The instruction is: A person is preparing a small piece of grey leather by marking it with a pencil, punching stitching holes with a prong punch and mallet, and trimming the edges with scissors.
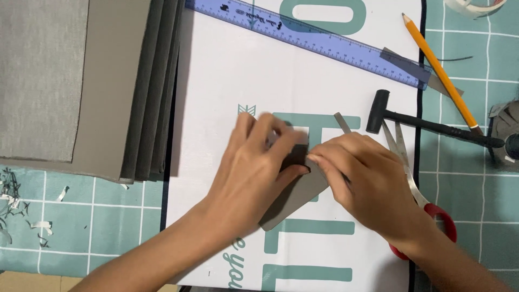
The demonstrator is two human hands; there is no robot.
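Grey sheet piece: flat, matte dark grey, roughly rectangular with a rounded lower corner, lying on the white printed mat near its centre. Long axis runs diagonally, lower-left to upper-right; upper end is hidden under both hands. Left hand lies over the upper part, fingers curled and pressing down, thumb on the sheet's edge. Right hand meets it from the right, fingertips pinched on the upper edge of the piece. Just right of the hands: red-handled scissors, black mallet. Blue ruler and orange pencil further up. Stack of grey sheets upper left.
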